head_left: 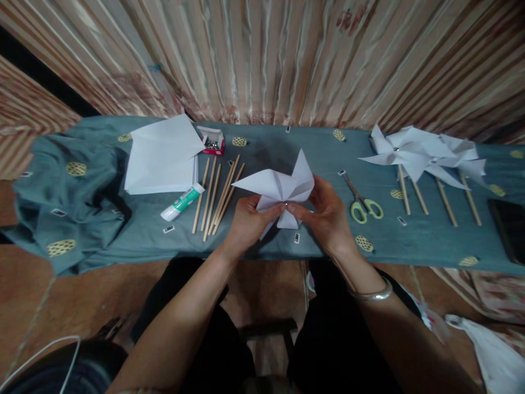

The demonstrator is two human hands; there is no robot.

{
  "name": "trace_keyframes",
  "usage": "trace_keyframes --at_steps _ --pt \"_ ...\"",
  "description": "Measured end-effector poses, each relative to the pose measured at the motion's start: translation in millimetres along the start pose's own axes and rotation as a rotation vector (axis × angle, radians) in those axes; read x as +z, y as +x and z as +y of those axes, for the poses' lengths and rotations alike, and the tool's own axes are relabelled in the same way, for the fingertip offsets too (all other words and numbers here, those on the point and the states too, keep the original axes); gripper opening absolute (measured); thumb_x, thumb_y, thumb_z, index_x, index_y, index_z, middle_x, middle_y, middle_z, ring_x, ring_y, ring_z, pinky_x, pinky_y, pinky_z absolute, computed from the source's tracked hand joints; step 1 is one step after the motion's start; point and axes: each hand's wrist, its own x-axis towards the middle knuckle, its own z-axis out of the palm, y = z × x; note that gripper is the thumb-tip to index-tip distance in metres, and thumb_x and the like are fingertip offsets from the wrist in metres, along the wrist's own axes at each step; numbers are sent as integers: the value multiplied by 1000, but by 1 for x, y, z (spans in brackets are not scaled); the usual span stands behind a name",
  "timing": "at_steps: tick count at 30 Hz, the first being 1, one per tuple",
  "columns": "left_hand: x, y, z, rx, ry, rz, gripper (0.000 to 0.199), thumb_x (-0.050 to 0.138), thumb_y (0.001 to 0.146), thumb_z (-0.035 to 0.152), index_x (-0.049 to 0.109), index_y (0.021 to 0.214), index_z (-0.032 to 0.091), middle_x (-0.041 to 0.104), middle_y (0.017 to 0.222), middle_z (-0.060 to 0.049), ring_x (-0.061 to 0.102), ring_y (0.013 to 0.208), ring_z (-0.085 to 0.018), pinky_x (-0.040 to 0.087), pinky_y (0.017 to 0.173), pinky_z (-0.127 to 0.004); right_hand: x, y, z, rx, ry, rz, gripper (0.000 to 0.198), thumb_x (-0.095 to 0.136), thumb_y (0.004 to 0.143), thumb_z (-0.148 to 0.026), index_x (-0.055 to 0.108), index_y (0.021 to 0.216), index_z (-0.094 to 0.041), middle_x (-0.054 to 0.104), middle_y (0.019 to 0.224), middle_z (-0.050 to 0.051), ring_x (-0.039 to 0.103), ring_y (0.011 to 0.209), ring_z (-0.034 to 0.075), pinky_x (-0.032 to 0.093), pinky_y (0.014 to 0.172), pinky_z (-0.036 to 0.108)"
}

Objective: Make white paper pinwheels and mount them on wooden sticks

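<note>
A white paper pinwheel (283, 186) is held between my two hands above the front of the cloth-covered table. My left hand (248, 221) grips it from the left, its thumb pressed by the centre. From the right, my right hand (328, 216) closes on it, with the thumb at the middle beside a small shiny pin head (286, 204). The fingers behind the paper are mostly hidden. Left of my hands lie several wooden sticks (215, 200). Green-handled scissors (361, 205) rest to the right, blades pointing away from me.
A stack of white paper (162, 156) lies at the left, near a glue tube (182, 202) and a small red box of metal pins (212, 143). Several pinwheels on sticks (422, 150) overlap at the right. A dark phone (507, 227) sits at the right edge. Bunched cloth (77, 191) covers the left end.
</note>
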Motion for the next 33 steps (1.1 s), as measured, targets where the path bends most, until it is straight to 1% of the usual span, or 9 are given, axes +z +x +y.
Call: trace_keyframes --at_steps 2,4,7,10,16,21,24,29,33 --pt "0 0 0 -12 -6 -9 29 84 57 33 76 75 11 73 70 -2 63 63 -15 49 61 -25 1 1 -4 20 92 -1 76 87 66 -44 55 132 -27 64 135 8 61 124 27 50 106 46" --pt "1 -1 0 -14 -8 -13 30 85 57 33 77 75 11 73 71 -3 64 64 -16 50 61 -25 2 1 -9 74 166 -27 68 88 65 -42 60 124 -26 72 122 7 68 110 26 56 97 43" --pt "0 -2 -1 -4 9 -18 28 84 58 33 77 75 11 73 70 -3 63 63 -15 49 60 -25 3 0 -16 143 215 -50 54 89 64 -40 65 109 -24 77 105 4 72 97 25 60 87 41" --pt "-2 -2 -2 7 39 -29 26 81 62 33 76 74 11 73 69 -2 63 62 -15 48 60 -24 4 -1 -18 164 221 -37 48 90 61 -40 67 100 -22 78 99 4 73 90 25 61 83 42" --pt "-3 0 -7 64 62 -23 26 81 64 36 76 73 12 72 68 -2 61 60 -14 47 58 -24 5 -1 -18 172 225 0 48 91 59 -41 69 98 -22 79 95 3 74 87 24 62 82 43" --pt "-4 0 -10 84 89 11 29 81 67 38 78 80 12 73 72 -3 62 61 -14 47 58 -24 9 0 -19 188 256 30 47 92 56 -41 70 93 -22 80 93 2 74 83 23 63 79 40" --pt "-3 -1 -8 107 116 12 29 80 68 37 78 82 12 74 73 -3 62 63 -15 48 59 -24 10 0 -19 200 274 38 48 93 55 -39 70 93 -21 80 92 2 74 82 23 63 79 40" --pt "-3 -3 -4 126 157 34 25 79 67 36 77 77 12 73 70 -3 62 62 -15 48 57 -24 10 0 -15 202 286 33 47 92 56 -36 70 95 -22 80 92 2 74 83 23 63 81 40" --pt "-3 -3 -5 125 171 53 24 78 67 36 76 74 13 74 71 -3 63 63 -16 49 58 -25 11 0 -13 200 292 17 45 91 58 -36 71 95 -22 80 94 3 74 85 24 62 82 42"
